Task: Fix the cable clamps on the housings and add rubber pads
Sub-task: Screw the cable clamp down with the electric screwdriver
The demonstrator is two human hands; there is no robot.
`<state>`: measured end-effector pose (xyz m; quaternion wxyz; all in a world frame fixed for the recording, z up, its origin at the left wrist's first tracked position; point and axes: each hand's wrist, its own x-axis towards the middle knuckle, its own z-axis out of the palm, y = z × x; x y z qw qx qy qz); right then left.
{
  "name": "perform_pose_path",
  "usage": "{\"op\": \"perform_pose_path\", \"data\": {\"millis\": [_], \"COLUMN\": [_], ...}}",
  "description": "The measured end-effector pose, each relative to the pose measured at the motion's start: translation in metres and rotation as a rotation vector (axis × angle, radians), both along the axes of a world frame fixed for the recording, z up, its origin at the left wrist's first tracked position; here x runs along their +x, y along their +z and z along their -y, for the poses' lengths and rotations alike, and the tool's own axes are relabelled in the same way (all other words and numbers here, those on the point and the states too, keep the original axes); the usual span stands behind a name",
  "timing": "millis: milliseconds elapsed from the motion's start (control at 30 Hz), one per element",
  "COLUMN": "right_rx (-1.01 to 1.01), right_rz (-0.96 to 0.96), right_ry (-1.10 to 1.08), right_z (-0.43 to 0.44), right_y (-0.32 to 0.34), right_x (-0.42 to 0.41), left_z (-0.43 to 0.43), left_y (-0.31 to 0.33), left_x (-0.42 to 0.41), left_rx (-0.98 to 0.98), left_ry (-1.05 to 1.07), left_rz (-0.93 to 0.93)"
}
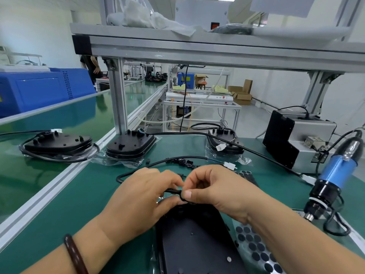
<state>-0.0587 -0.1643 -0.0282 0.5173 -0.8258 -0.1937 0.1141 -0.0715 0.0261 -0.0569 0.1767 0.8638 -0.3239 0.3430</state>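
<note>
— Bright in here?
— Very. Even white light from overhead; the green desk point(94, 196) has a soft sheen, and the belt point(59, 123) along its left edge mirrors the blue cabinet point(39, 89).
— Shadows?
— Faint, just under each housing point(130, 145) at the far edge.
— Sharp?
— In the middle, yes. The shelf beam point(217, 49) bows toward the corners, and the far room looks soft and washed-out.

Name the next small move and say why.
Likely lower the black cable onto the far end of the housing: the left hand and right hand both pinch it just above there, and the screwdriver lies untouched to the right.
</note>
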Motion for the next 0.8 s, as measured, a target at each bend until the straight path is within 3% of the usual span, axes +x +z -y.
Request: {"op": "perform_pose_path", "data": {"millis": [333,533,667,800], "right_rx": [-0.199,0.007,0.054,0.009], "right_rz": [0.031,-0.033,0.146,0.271], "right_ry": [0.074,0.094,0.054,0.083], "right_z": [-0.001,-0.002,-0.001,0.008], "right_y": [0.004,-0.001,-0.008,-0.016], "right_x": [0.008,0.011,0.01,0.004], "left_z": [-0.004,-0.006,-0.007,-0.01], "left_y": [0.003,0.001,0.003,0.004], "left_x": [0.005,0.006,0.006,0.008], "left_rx": [0.027,-0.019,-0.118,-0.126], "left_ry": [-0.06,-0.062,-0.122,-0.171], "left_rz": [0.037,-0.134,-0.267,-0.279]}}
